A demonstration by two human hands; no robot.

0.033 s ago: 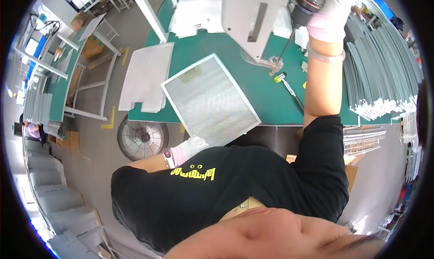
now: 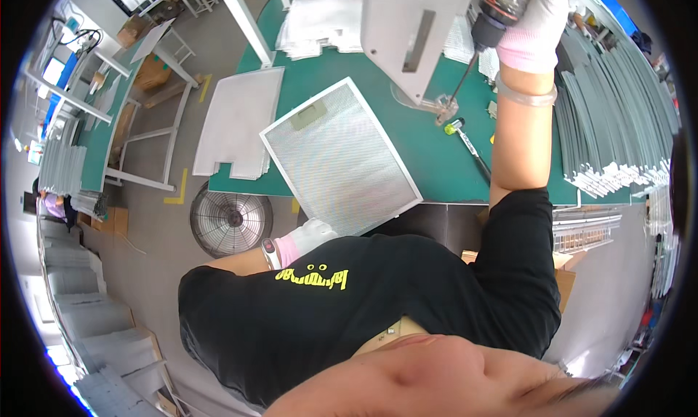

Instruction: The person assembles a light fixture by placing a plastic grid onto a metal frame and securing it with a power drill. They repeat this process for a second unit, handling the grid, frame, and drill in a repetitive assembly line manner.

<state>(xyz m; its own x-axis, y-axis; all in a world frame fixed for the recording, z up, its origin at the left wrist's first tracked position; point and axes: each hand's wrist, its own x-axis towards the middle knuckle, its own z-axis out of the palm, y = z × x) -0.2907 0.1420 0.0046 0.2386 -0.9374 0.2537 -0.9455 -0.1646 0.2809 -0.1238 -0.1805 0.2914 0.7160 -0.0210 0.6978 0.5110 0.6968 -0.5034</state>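
My left hand (image 2: 311,237), in a white glove with a pink cuff, is closed on the near left edge of a framed mesh panel (image 2: 342,162). The panel lies tilted over the front edge of the green table, its near corner by my shirt; a small olive patch (image 2: 310,117) shows near its far corner. My right hand (image 2: 539,28), also gloved, is raised at the far right and wrapped round a dark power screwdriver (image 2: 502,6). Its long bit slants down to a small clear piece (image 2: 446,109) at the foot of a grey machine (image 2: 402,35).
A mallet (image 2: 471,149) with a green-and-white head lies on the green table (image 2: 429,166). White sheets are stacked at the table's left (image 2: 243,119) and far side (image 2: 320,17). Grey panels (image 2: 618,108) stand packed on the right. A floor fan (image 2: 233,217) sits left of the table.
The view has shifted slightly. The mesh panel's far corner has moved up a little, and the olive patch shows more clearly. Both hands keep their hold.
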